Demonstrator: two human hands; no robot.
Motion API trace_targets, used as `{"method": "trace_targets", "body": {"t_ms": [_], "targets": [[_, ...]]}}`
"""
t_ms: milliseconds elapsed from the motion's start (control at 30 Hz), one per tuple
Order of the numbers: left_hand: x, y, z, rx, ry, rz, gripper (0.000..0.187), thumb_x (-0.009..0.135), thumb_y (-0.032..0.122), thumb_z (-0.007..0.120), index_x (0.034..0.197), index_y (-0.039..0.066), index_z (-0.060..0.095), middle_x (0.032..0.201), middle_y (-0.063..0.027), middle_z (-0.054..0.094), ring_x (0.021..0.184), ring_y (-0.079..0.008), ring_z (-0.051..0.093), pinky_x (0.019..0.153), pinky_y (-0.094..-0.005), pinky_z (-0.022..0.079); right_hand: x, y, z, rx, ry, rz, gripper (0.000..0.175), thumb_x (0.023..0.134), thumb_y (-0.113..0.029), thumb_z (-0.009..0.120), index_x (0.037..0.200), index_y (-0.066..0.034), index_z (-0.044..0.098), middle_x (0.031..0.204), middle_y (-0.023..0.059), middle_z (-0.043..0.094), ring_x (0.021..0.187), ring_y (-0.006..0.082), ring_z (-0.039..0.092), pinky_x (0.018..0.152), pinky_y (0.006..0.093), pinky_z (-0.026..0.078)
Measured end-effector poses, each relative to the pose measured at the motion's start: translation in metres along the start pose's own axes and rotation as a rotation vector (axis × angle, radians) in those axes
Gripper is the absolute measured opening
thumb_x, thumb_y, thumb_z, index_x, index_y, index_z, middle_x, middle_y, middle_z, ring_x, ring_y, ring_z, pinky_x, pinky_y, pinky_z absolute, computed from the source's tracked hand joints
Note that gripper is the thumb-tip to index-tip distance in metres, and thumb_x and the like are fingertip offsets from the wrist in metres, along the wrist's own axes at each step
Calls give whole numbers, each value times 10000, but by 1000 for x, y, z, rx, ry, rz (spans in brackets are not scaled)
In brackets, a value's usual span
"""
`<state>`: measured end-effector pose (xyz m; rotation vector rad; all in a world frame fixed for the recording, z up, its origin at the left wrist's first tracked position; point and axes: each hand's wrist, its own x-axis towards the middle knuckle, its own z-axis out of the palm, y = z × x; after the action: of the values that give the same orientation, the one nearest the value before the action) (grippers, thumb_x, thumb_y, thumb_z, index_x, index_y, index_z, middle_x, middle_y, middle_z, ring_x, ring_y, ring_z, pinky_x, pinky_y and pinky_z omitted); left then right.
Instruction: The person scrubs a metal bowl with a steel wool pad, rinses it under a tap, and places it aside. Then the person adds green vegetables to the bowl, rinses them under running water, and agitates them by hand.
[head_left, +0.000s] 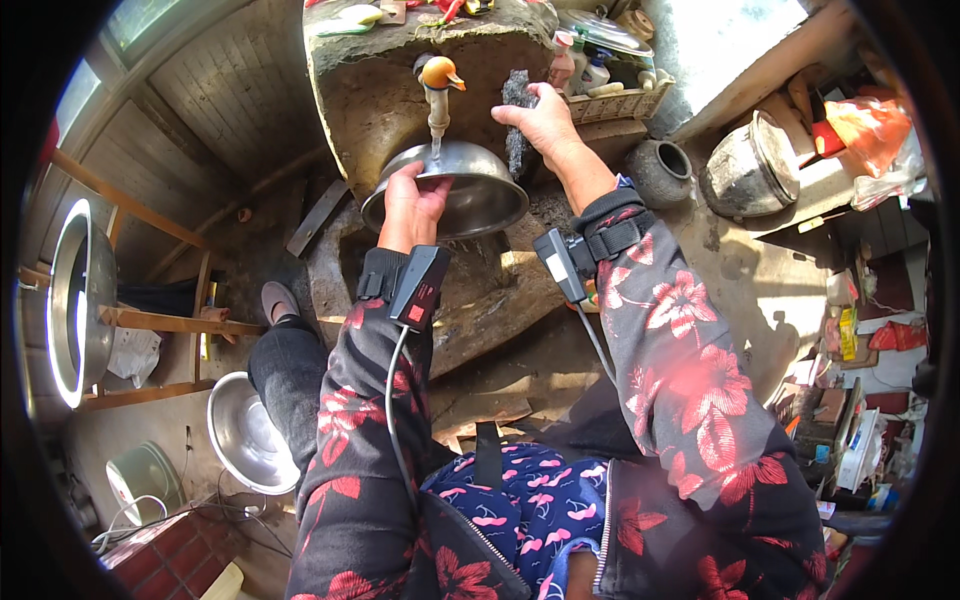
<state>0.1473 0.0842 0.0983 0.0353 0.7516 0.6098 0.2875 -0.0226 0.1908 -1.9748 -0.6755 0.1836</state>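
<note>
My left hand (414, 202) grips the near side of a stainless steel basin (480, 169), which is tilted so that its hollow faces me. Directly above it is a tap (438, 109) with an orange duck-head handle. A thin stream of water falls from the spout onto the basin's upper side. To the right of the basin, my right hand (547, 124) holds a dark grey, rough scouring pad (516, 90) between thumb and fingers. The pad hangs down close to the basin's right rim; whether they touch is unclear.
Red peppers (450, 10) lie on the stone ledge behind the tap. A plastic basket (619, 105) of bottles stands at the right, near a clay jar (664, 172) and a lidded pot (750, 169). On the left are another metal basin (97, 300) on a wooden rack and a white-lit basin (251, 435).
</note>
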Motion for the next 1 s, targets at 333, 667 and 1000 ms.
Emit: {"method": "trace_targets", "body": {"t_ms": [333, 667, 1000], "targets": [[-21, -16, -43, 162, -341, -64, 357, 701, -51, 477, 1054, -34, 522, 1030, -153, 573, 948, -309, 568, 862, -492, 485, -46, 43, 58, -127, -480, -230, 483, 707, -114, 581, 1189, -127, 555, 1180, 184, 518, 1127, 343, 488, 989, 355, 387], [-22, 0, -59, 241, -329, -91, 440, 671, -74, 501, 1110, -36, 503, 1034, -138, 569, 953, -280, 559, 823, -455, 490, -30, 41, 88, 1357, -449, 839, 347, 765, -199, 612, 1025, 15, 527, 886, 197, 614, 730, 319, 617, 667, 426, 555], [-23, 9, -71, 303, -301, -106, 401, 678, -66, 508, 1078, -33, 517, 1009, -130, 574, 915, -275, 569, 815, -469, 492, -40, 44, 116, 1653, -472, 642, 226, 747, -62, 622, 959, -37, 547, 932, 151, 581, 905, 333, 587, 714, 437, 561]]}}
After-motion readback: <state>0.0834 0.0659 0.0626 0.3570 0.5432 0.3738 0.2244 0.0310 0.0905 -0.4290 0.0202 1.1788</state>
